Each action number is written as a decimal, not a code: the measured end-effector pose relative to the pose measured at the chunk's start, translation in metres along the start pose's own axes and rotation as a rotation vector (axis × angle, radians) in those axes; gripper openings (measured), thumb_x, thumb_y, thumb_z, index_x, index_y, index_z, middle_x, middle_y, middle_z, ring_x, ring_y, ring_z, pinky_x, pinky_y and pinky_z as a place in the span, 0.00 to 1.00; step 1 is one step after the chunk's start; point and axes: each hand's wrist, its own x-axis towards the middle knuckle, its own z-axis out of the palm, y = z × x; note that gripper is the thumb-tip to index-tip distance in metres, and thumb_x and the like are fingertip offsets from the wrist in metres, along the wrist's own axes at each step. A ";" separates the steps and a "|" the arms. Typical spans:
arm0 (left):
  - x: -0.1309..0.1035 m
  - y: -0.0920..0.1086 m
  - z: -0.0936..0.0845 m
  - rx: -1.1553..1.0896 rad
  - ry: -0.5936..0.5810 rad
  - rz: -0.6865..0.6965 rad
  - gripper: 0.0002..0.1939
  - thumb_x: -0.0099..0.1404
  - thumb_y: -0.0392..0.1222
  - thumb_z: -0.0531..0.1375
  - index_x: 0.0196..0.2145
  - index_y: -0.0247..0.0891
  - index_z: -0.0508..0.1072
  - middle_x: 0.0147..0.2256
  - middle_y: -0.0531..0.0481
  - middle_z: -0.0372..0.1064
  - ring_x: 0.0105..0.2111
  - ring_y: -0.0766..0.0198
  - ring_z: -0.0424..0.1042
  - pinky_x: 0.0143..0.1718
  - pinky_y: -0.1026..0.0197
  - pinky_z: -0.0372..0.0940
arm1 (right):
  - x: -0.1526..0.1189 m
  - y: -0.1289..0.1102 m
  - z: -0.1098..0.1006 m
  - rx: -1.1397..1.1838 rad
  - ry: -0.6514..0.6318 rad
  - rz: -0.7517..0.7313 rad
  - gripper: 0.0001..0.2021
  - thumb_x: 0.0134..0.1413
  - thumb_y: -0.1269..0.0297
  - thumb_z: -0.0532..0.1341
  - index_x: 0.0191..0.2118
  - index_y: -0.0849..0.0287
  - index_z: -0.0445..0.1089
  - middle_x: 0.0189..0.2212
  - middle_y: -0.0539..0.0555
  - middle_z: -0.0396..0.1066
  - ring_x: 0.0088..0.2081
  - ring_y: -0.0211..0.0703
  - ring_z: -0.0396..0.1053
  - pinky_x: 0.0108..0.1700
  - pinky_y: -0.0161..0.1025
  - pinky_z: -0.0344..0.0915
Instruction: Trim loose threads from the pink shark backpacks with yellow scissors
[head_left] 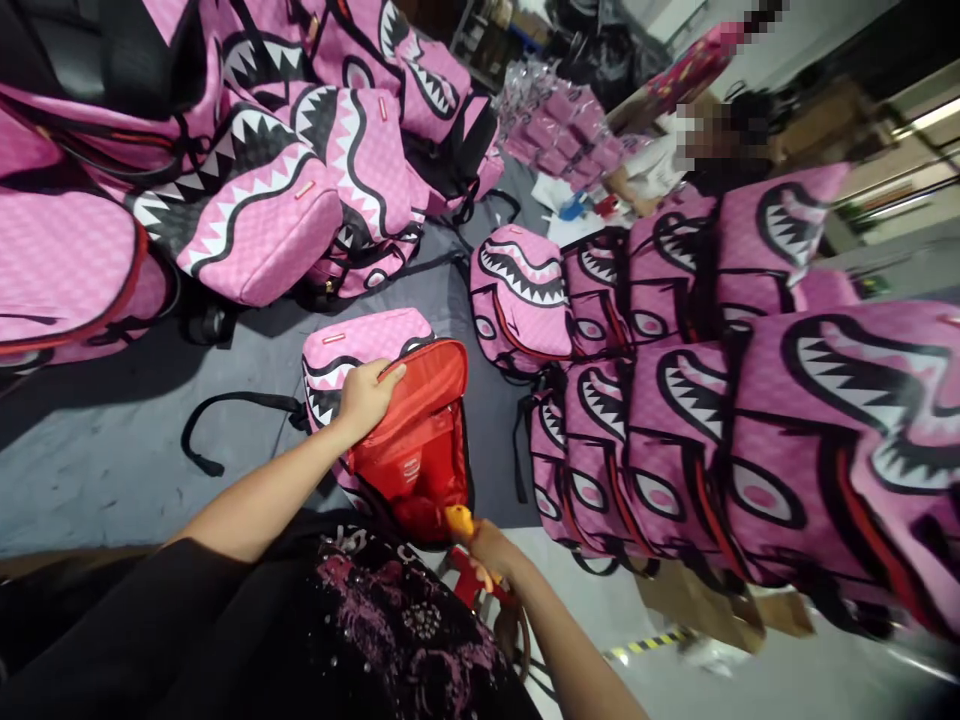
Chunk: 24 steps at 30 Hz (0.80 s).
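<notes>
Where a heap of pink backpacks (259,225) crowds the left of the grey table (112,460), toothy mouths are printed across the fronts. Next, a black strap (247,397) trails out from an open backpack (409,440), which lies on the table right in front of the worker, its red lining showing. The left hand (367,400) grips its turned-back flap, thumb flat on the red; I can't make out the other fingers clearly. By the opening's near right corner, the right hand (493,555) has its fingers closed round a yellow-and-red tool (459,520), though whether its tip touches the bag I can't tell. Further right, more pink backpacks stand in two rows (660,430).
</notes>
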 end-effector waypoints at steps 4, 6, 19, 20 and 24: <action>-0.004 0.012 0.008 0.001 -0.178 0.126 0.19 0.64 0.51 0.56 0.21 0.37 0.62 0.19 0.58 0.52 0.23 0.70 0.54 0.27 0.64 0.48 | 0.027 -0.007 0.034 0.459 -0.139 -0.067 0.24 0.59 0.43 0.54 0.21 0.56 0.59 0.13 0.51 0.61 0.14 0.37 0.60 0.15 0.31 0.55; -0.009 0.019 0.011 0.019 -0.260 0.192 0.18 0.64 0.51 0.55 0.22 0.37 0.64 0.20 0.58 0.54 0.23 0.70 0.55 0.27 0.64 0.50 | 0.054 -0.025 0.049 0.686 -0.199 -0.123 0.27 0.59 0.36 0.48 0.25 0.56 0.58 0.15 0.49 0.61 0.15 0.34 0.58 0.14 0.29 0.51; 0.004 0.035 0.021 0.280 -0.165 0.467 0.19 0.66 0.53 0.54 0.27 0.37 0.73 0.21 0.53 0.66 0.22 0.68 0.63 0.28 0.65 0.57 | 0.078 -0.023 0.087 1.388 -0.502 -0.344 0.24 0.49 0.38 0.63 0.30 0.55 0.59 0.15 0.40 0.48 0.14 0.30 0.46 0.16 0.29 0.52; 0.005 0.036 0.023 0.283 -0.175 0.484 0.18 0.66 0.52 0.54 0.27 0.37 0.73 0.21 0.53 0.66 0.22 0.69 0.63 0.28 0.65 0.57 | 0.079 -0.024 0.086 1.392 -0.491 -0.352 0.24 0.49 0.38 0.63 0.30 0.55 0.59 0.15 0.40 0.49 0.14 0.30 0.47 0.16 0.28 0.53; 0.005 0.036 0.027 0.278 -0.164 0.530 0.17 0.66 0.51 0.55 0.27 0.36 0.74 0.20 0.54 0.65 0.21 0.70 0.61 0.26 0.66 0.56 | 0.082 -0.026 0.086 1.365 -0.430 -0.377 0.26 0.46 0.36 0.64 0.30 0.56 0.58 0.14 0.39 0.50 0.15 0.29 0.48 0.17 0.28 0.55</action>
